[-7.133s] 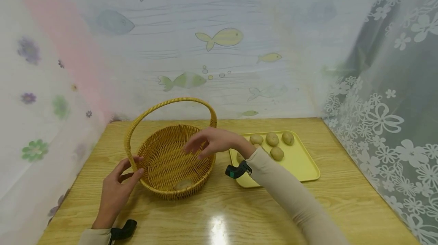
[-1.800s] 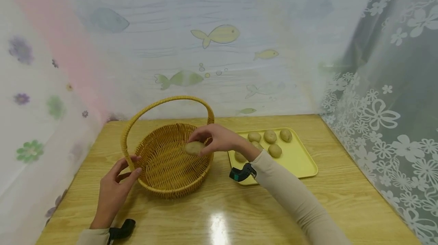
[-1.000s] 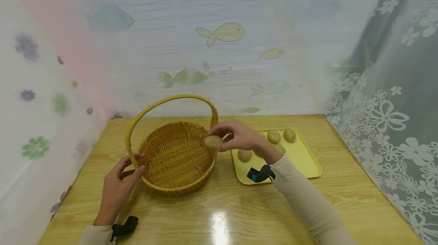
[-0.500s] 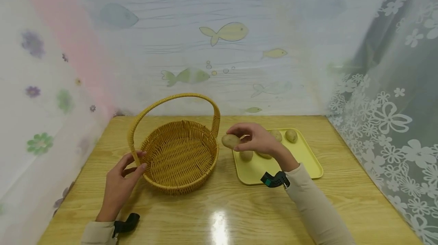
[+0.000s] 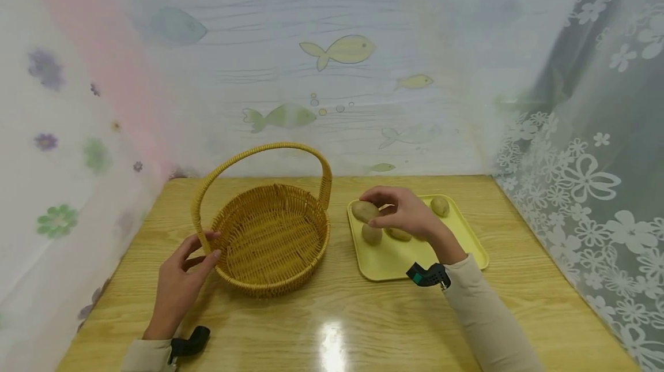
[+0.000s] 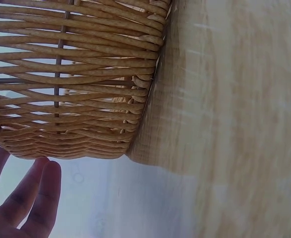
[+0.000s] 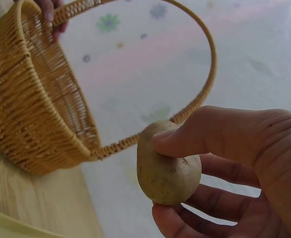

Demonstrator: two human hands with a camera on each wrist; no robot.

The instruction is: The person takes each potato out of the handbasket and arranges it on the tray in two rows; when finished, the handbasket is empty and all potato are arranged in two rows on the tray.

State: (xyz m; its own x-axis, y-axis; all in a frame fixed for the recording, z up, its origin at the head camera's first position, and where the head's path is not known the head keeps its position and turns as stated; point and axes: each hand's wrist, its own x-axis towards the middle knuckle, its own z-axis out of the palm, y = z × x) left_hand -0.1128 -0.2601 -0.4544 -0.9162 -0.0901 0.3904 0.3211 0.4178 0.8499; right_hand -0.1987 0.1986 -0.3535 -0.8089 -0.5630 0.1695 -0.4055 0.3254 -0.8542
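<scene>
In the head view my left hand (image 5: 178, 280) grips the rim of a round woven wicker basket (image 5: 272, 239) at the left foot of its tall handle. Thumb and fingers lie on either side of the rim there. My right hand (image 5: 404, 210) pinches a potato (image 5: 365, 211) above the left part of a yellow tray (image 5: 384, 265). Close up in the right wrist view, the thumb presses on the near side of the potato (image 7: 168, 173), with fingers behind and below. Under and beside that hand lie a potato (image 5: 371, 235) and another potato (image 5: 398, 235); the hand hides part of the tray.
One more potato (image 5: 440, 206) sits near the tray's far right corner. Tray and basket stand side by side on a wooden table (image 5: 290, 326). A fish-printed curtain (image 5: 337, 89) hangs behind the table, with more curtains at both sides.
My right hand picked up the potato from the basket's bottom, lifted it over the rim and carried it right to above the tray. My left hand has stayed on the basket.
</scene>
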